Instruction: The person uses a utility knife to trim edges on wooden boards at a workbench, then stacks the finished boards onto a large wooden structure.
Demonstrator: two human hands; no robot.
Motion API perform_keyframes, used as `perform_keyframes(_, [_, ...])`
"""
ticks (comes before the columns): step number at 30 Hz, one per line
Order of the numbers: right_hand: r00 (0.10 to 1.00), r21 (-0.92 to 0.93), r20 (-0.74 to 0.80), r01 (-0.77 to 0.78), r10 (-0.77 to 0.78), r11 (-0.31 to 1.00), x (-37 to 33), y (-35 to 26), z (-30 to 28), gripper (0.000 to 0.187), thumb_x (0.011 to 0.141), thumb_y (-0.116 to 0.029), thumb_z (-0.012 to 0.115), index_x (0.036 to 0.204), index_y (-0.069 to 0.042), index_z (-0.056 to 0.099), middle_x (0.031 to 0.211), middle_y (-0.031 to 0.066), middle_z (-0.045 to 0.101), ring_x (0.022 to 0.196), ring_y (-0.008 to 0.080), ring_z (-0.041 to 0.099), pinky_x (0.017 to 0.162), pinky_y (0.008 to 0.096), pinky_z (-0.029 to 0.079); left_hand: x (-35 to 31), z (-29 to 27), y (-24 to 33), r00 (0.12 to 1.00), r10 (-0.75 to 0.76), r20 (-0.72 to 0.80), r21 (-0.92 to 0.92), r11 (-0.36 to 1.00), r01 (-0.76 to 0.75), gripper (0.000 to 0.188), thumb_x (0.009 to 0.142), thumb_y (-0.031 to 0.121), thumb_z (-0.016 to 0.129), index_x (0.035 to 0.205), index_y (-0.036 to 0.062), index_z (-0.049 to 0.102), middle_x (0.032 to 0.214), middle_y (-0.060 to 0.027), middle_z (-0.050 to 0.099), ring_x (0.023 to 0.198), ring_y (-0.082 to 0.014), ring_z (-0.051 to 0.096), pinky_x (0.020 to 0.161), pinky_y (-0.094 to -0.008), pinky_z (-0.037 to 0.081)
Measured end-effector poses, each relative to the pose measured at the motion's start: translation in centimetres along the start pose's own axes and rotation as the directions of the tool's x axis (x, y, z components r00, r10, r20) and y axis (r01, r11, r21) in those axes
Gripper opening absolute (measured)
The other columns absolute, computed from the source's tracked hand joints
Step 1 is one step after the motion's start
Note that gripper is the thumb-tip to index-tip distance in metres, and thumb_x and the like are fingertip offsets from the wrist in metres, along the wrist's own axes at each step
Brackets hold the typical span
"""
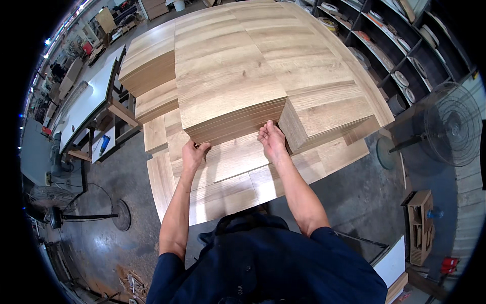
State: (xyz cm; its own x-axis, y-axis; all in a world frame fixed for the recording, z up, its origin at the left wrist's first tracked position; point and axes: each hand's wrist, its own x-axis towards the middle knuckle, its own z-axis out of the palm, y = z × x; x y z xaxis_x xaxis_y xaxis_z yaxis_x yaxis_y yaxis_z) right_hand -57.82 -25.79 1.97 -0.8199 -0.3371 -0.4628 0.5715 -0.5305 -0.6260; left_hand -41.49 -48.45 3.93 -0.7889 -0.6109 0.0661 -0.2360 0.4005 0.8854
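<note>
A tall stack of wood-grain boards point(230, 76) stands before me, its layered edges facing my body. At the front left corner, my left hand point(194, 154) is closed on the stack's lower edge, its thumb pointing inward. My right hand point(272, 138) has its fingers curled against the same layered front, near the right corner. Just under both hands lies a lower board surface point(235, 157) in the same light wood colour. The ends of some fingers are hidden, and I cannot tell how many boards they hold.
A second stack point(326, 104) adjoins on the right, and a lower one point(149, 76) on the left. A white-topped workbench point(96, 96) stands at left. Fans point(450, 124) flank me on both sides. Shelves with rolls of edging point(385, 45) rise at the far right.
</note>
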Motion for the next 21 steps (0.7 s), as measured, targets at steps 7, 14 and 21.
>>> perform_keyframes(7, [0.994,0.010,-0.071,-0.080,0.080,0.997,0.5,-0.1,0.1,0.027,0.089,-0.034,0.065,0.086,-0.008,0.057,0.071,0.0030,0.061,0.061,0.0115,0.057,0.056,0.0250,0.051,0.3,-0.4,0.2,0.997,-0.041,0.060,-0.057,0.997,0.045,0.024,0.078,0.007,0.070,0.096,-0.0077,0.064,0.083,-0.0140,0.070,0.073,-0.0174,0.066,0.068,-0.0290,0.052])
perform_keyframes(14, [0.990,0.029,-0.078,-0.113,0.115,0.993,1.3,0.1,-0.9,0.031,0.087,-0.036,0.066,0.085,-0.007,0.057,0.071,0.0045,0.060,0.061,0.0150,0.059,0.055,0.0276,0.052,0.2,-0.1,0.6,0.988,-0.133,0.081,-0.077,0.987,0.139,0.027,0.078,0.005,0.069,0.102,-0.0059,0.063,0.085,-0.0126,0.070,0.073,-0.0157,0.065,0.068,-0.0278,0.052])
perform_keyframes(21, [0.994,-0.030,-0.014,-0.112,0.112,0.993,1.2,-0.7,-1.1,0.029,0.091,-0.034,0.061,0.088,-0.005,0.056,0.075,0.0061,0.060,0.066,0.0164,0.060,0.059,0.0285,0.053,-1.1,0.9,1.0,0.993,-0.114,-0.018,-0.084,0.990,0.112,0.049,0.078,0.013,0.070,0.121,-0.0027,0.054,0.094,-0.0156,0.069,0.076,-0.0151,0.066,0.065,-0.0265,0.051])
